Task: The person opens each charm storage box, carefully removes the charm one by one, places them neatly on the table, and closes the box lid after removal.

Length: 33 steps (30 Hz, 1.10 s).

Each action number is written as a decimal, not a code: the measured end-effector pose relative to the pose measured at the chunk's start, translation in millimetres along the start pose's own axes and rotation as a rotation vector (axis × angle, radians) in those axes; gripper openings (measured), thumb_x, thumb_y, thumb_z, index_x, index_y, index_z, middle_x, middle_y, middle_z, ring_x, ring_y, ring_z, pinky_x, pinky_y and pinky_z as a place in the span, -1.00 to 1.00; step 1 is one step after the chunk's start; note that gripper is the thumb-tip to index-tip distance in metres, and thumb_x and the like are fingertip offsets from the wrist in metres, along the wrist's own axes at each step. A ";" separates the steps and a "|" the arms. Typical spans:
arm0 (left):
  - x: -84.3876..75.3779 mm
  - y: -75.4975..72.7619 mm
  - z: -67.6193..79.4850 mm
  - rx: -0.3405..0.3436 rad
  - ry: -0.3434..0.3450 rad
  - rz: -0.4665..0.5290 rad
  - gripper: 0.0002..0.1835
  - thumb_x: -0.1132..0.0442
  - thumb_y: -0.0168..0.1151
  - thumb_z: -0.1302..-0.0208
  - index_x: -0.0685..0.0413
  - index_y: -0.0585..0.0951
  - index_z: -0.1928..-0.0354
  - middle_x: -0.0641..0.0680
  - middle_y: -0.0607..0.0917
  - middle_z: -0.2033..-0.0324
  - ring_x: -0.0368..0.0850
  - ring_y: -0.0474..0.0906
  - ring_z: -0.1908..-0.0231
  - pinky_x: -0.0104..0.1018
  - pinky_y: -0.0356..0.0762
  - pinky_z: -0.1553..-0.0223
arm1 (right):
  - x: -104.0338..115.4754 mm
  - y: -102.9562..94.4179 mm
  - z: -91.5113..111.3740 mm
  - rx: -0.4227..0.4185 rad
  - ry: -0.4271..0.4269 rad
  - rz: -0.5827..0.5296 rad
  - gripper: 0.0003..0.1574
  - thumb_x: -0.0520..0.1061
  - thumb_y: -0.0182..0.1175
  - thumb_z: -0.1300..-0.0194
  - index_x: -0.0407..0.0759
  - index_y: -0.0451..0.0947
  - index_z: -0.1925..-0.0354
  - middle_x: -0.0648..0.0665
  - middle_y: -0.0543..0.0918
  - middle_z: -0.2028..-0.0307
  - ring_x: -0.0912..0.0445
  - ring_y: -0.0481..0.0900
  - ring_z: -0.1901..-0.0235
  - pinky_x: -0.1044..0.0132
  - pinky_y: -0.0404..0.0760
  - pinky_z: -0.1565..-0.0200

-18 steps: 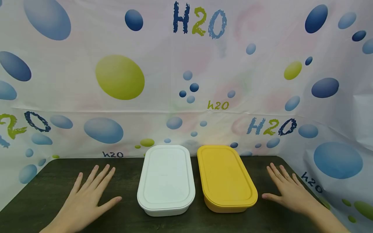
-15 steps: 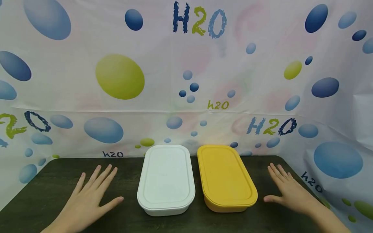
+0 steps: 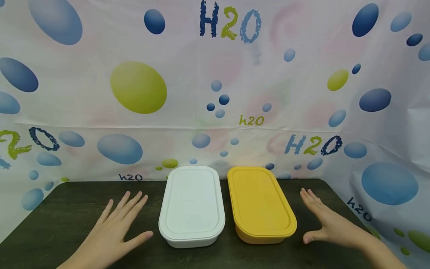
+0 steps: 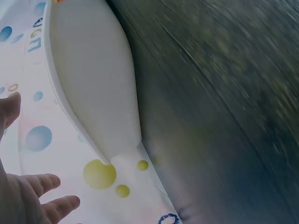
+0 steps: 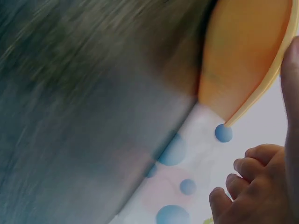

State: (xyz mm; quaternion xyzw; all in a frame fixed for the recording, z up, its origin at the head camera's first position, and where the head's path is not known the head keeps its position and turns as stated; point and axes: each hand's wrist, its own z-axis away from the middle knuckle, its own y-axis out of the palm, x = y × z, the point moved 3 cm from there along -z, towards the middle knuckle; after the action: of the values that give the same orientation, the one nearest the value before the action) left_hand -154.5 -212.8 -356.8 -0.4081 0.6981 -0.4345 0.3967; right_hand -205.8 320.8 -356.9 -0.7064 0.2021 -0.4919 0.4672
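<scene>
Two lidded boxes stand side by side on the dark table, a white food container (image 3: pixel 191 203) and a yellow food container (image 3: pixel 262 201). To the left of the white one, my left hand (image 3: pixel 109 231) is spread, thumb toward the box and apart from it. My right hand (image 3: pixel 332 226) is right of the yellow container, fingers pointing forward and thumb out toward its side. In the left wrist view the white container's side wall (image 4: pixel 93 79) shows beyond the fingers. The right wrist view has the yellow container (image 5: pixel 247 56) near the thumb. Neither hand holds anything.
The dark wood-grain table (image 3: pixel 141 257) ends at the back against a white curtain (image 3: pixel 188 74) printed with blue and green ovals and "H2O". More of this curtain hangs along the right side. A narrow gap separates the two containers.
My left hand has moved right, toward the white container. The right hand has turned, its fingers now closer together and a little nearer the yellow container. Both containers stay put.
</scene>
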 end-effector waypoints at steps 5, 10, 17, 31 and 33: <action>-5.7 2.1 -1.5 0.007 -0.011 0.035 -0.07 -0.38 0.09 -0.19 -0.13 0.08 -0.49 0.12 0.14 -0.43 0.12 -0.17 -0.44 0.04 -0.64 -0.33 | 20.1 7.1 -6.9 0.001 -0.025 0.000 0.40 0.09 0.47 0.03 -0.08 -0.21 -0.52 -0.30 -0.19 -0.47 -0.36 -0.33 -0.39 -0.51 -0.08 -0.10; -12.4 5.3 -3.9 0.019 -0.031 0.077 -0.05 -0.41 0.06 -0.18 -0.12 0.06 -0.49 0.13 0.14 -0.43 0.17 -0.11 -0.43 0.08 -0.60 -0.34 | 44.5 17.2 -16.8 -0.001 -0.032 0.031 0.31 0.28 0.35 -0.06 -0.09 -0.15 -0.51 -0.21 -0.14 -0.48 -0.25 -0.22 -0.42 0.27 -0.21 -0.38; -21.7 10.8 -7.1 0.028 -0.051 0.122 -0.01 -0.41 0.05 -0.18 -0.03 0.04 -0.50 0.12 0.15 -0.43 0.19 -0.07 -0.41 0.11 -0.53 -0.35 | 78.0 37.3 -33.3 -0.012 -0.066 0.106 0.26 0.46 0.20 -0.10 -0.14 -0.03 -0.49 -0.12 -0.06 -0.48 -0.08 -0.15 -0.44 0.72 -0.41 -0.19; -32.5 27.0 -13.2 0.071 -0.075 0.166 0.06 -0.48 0.04 -0.11 0.04 0.08 -0.48 0.13 0.16 -0.42 0.18 -0.05 -0.41 0.30 -0.19 -0.29 | 126.0 71.9 -63.8 0.010 -0.140 0.234 0.25 0.55 0.10 -0.09 -0.13 0.02 -0.48 -0.05 0.00 -0.47 0.08 -0.18 -0.44 -0.08 -0.10 -0.37; -33.4 29.4 -14.0 0.081 -0.079 0.171 0.07 -0.50 0.04 -0.09 0.06 0.09 -0.48 0.13 0.15 -0.42 0.18 -0.05 -0.41 0.30 -0.18 -0.29 | 130.1 75.8 -66.7 0.016 -0.155 0.240 0.24 0.55 0.10 -0.10 -0.14 0.02 -0.47 -0.06 0.01 -0.47 0.07 -0.18 -0.45 -0.08 -0.11 -0.37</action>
State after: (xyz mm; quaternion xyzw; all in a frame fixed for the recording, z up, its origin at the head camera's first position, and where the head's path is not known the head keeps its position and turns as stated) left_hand -162.0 -169.8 -373.2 -0.3477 0.6960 -0.4103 0.4758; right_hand -195.1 156.6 -350.9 -0.7092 0.2446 -0.3782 0.5424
